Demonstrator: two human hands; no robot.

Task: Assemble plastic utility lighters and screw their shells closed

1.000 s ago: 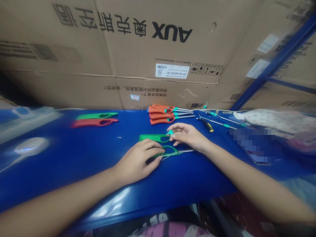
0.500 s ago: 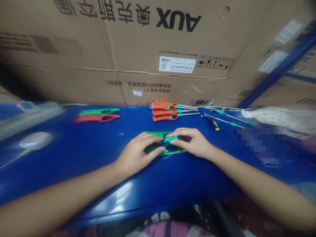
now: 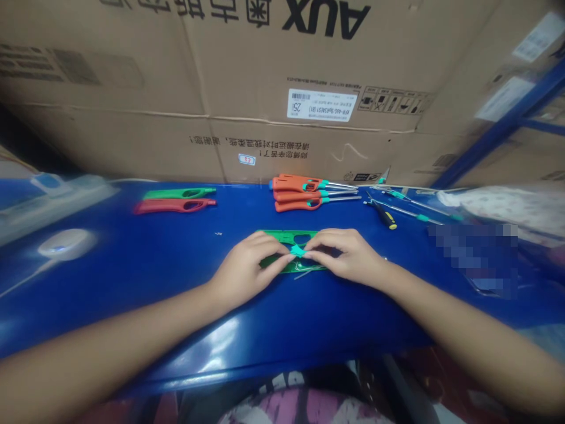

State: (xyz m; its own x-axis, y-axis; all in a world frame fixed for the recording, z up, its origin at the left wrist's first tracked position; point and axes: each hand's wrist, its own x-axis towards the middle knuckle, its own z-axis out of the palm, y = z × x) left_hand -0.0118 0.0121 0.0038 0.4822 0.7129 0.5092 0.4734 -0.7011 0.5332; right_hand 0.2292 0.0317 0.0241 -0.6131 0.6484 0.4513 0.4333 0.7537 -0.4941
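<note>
Both hands at the middle of the blue tabletop point(image 3: 150, 253), brought close together. Left hand point(image 3: 242, 271): thumb and fingers point(image 3: 282, 250) pinch the left end of a small turquoise piece point(image 3: 298, 251). Right hand point(image 3: 351, 256): thumb and fingers pinch the same piece from its right end. The piece sits between the two sets of fingertips, in front of two green casing halves; whether it touches either one cannot be told.

Far casing half point(image 3: 276, 234): lies flat, its trigger loop visible past the fingertips. Near casing half point(image 3: 291, 269): partly hidden by both hands; thin pale wires and a short thin strip show along its near edge.

Behind the hands: a group of orange lighters point(image 3: 293, 206), close together, metal barrels pointing right. To their right, a screwdriver point(image 3: 388, 218) with a black and yellow handle, near metal rods point(image 3: 404, 211) carrying turquoise collars. Left rear: a green shell point(image 3: 168, 194) and, just in front of it, a red shell point(image 3: 165, 206). Far left: a white rounded device point(image 3: 68, 243) with a cord. A printed cardboard box point(image 3: 247, 82) stands along the rear edge.
</note>
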